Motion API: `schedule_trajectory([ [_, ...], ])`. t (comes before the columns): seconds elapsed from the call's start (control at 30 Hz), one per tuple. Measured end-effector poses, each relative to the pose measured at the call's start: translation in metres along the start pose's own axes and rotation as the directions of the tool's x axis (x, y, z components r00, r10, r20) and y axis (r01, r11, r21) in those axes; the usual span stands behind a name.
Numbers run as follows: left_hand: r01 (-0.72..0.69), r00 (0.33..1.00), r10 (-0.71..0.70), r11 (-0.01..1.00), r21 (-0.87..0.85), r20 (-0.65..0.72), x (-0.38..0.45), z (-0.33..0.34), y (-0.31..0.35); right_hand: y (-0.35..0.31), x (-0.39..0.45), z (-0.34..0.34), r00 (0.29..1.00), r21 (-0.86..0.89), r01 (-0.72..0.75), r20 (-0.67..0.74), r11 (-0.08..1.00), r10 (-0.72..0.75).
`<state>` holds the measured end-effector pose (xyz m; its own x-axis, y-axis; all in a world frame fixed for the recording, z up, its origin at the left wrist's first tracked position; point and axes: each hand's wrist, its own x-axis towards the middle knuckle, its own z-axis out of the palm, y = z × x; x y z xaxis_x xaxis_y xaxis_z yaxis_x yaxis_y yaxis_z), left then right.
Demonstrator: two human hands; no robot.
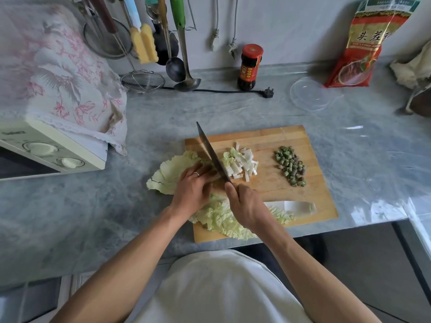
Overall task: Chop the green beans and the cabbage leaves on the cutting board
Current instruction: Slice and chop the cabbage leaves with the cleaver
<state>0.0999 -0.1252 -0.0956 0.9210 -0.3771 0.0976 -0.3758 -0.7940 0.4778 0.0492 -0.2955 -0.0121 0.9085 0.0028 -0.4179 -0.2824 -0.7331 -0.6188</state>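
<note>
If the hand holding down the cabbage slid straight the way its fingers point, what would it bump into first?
Probably the knife blade. The left hand points up and right, pressing the cabbage leaf right beside it.

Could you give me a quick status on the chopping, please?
Right hand grips knife, left hand presses cabbage leaf. Green beans chopped; cabbage partly cut. Nothing obstructing.
</note>
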Motion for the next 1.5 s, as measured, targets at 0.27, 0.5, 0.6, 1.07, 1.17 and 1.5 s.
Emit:
schedule_trajectory([
  [0.27,0.008,1.0,-0.008,0.997,-0.076,0.001,-0.001,0.002,-0.004,-0.003,0.0,-0.009,0.992,0.352,-0.112,-0.017,0.929,0.125],
  [0.5,-0.002,1.0,0.001,0.999,-0.041,-0.017,-0.001,0.003,-0.007,-0.009,-0.012,-0.017,0.998,0.304,-0.035,-0.04,0.952,0.049],
  [0.6,0.0,1.0,-0.001,1.0,-0.017,-0.003,-0.001,0.005,-0.008,-0.011,-0.015,-0.017,0.999,0.247,0.013,-0.041,0.969,-0.003],
  [1.07,0.032,0.999,-0.036,0.992,-0.125,-0.033,-0.003,0.006,-0.008,-0.013,-0.016,-0.014,0.999,0.166,0.031,0.0,0.986,-0.032],
  [1.17,0.03,0.998,-0.038,0.99,-0.138,-0.056,-0.003,0.006,-0.006,-0.015,-0.015,-0.011,0.999,0.148,0.043,-0.009,0.988,-0.042],
  [1.5,0.021,0.996,-0.038,0.982,-0.188,-0.085,-0.002,0.008,-0.006,-0.009,0.005,0.011,1.0,0.015,0.001,-0.031,1.0,-0.001],
])
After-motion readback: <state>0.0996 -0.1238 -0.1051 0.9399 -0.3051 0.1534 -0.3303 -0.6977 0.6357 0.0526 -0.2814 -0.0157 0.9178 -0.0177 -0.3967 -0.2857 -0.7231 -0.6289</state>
